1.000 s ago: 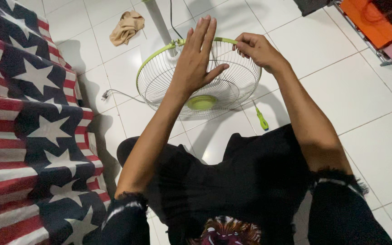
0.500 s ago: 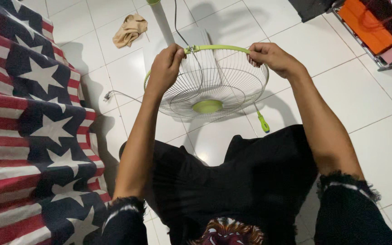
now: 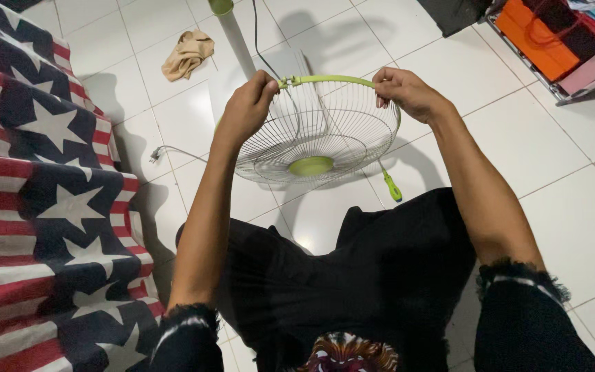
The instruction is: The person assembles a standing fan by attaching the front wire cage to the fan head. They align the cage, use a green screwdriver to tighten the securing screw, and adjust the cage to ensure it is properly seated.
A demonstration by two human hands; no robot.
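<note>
My black shorts point(image 3: 352, 275) fill the near view, and both my forearms run up from them toward twelve o'clock, elbows bent outward. My left hand point(image 3: 244, 109) is curled into a fist, fingers closed over the lime-green rim of the round white wire fan guard point(image 3: 325, 131) at its ten o'clock edge. My right hand point(image 3: 408, 93) has its fingers pinched shut on the same rim at two o'clock, wrist cocked. I hold the guard tilted above the white tiled floor point(image 3: 552, 151), green hub low. A green-handled screwdriver point(image 3: 391, 186) lies on the tiles at the guard's five o'clock. Farther off stands a white fan pole point(image 3: 237, 41), with a crumpled tan cloth point(image 3: 187, 54) at its nine o'clock.
</note>
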